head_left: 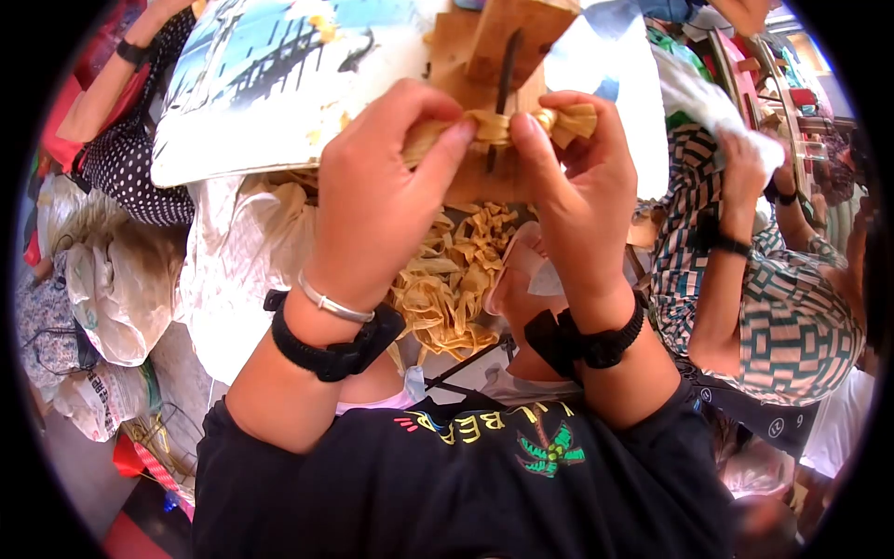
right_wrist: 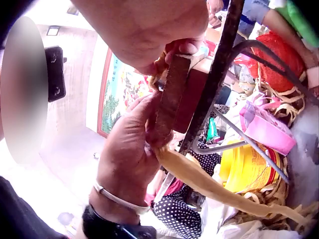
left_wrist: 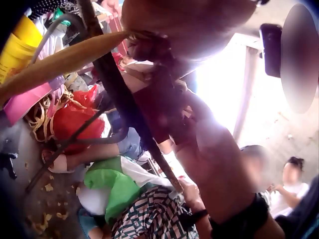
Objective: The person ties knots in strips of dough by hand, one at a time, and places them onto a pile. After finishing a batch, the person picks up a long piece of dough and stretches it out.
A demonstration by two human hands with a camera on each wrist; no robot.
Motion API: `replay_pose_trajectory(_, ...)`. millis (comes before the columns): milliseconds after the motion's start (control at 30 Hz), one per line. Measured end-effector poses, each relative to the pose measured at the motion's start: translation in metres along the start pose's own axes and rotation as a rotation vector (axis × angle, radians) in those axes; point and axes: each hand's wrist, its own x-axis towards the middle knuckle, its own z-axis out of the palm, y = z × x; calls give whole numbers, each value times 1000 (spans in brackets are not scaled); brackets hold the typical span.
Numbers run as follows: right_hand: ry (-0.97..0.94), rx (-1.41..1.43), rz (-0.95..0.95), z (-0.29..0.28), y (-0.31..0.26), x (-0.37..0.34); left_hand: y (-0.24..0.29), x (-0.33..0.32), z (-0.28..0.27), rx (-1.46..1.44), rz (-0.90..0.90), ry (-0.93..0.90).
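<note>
Tan strip (head_left: pixel 489 128), head view: its folded part lies between the two hands, the left hand (head_left: pixel 391 154) pinching it with thumb and fingers, the right hand (head_left: pixel 589 177) clamped on its gathered, flared end. Just beyond the grip stand a dark metal bar (head_left: pixel 509 70) and a wooden block (head_left: pixel 531 37); below the grip lies a heap of similar pieces (head_left: pixel 447 312), the upper ones short and knotted-looking, the lower ones in longer loops. Judging by this heap, many pieces seem finished, and the held one seems partly worked, gathered at its right end only.

Left wrist view: the strip leads away from the left hand as a smooth, unknotted tail; shadow hides the fingertips, so their closure cannot be told here.

Right wrist view: both hands meet beside the block's edge, and the tail runs below the grip toward loose strips (right_wrist: pixel 261 209) near a yellow bucket (right_wrist: pixel 244 167). This long plain tail probably represents the work left on the piece
</note>
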Motion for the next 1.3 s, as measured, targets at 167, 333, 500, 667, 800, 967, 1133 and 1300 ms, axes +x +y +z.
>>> replay_pose_trajectory(167,0,-132,-117,1,3,-1,16,3,0,191,-25,-86)
replay_pose_trajectory(333,-2,-197,-202,-3,3,-13,12,-5,-10,284,-59,-22)
replay_pose_trajectory(500,-61,-295,-256,-57,-22,-24,6,-40,-43,-197,-226,-64)
replay_pose_trajectory(667,-110,-476,-429,-68,-51,-53,37,-63,-35,-652,-328,-229)
replay_pose_trajectory(800,-337,36,-257,-26,-41,-69,54,-66,-10,-1006,-531,-258)
replay_pose_trajectory(967,-386,910,181,-40,-40,-57,35,-57,-27,-605,-384,-434)
replay_pose_trajectory(1133,-586,57,111,-55,-43,-43,18,-47,-45,-222,-42,-263)
replay_pose_trajectory(1300,-1642,-60,139,-36,-27,-68,19,-55,-12,-186,400,-574)
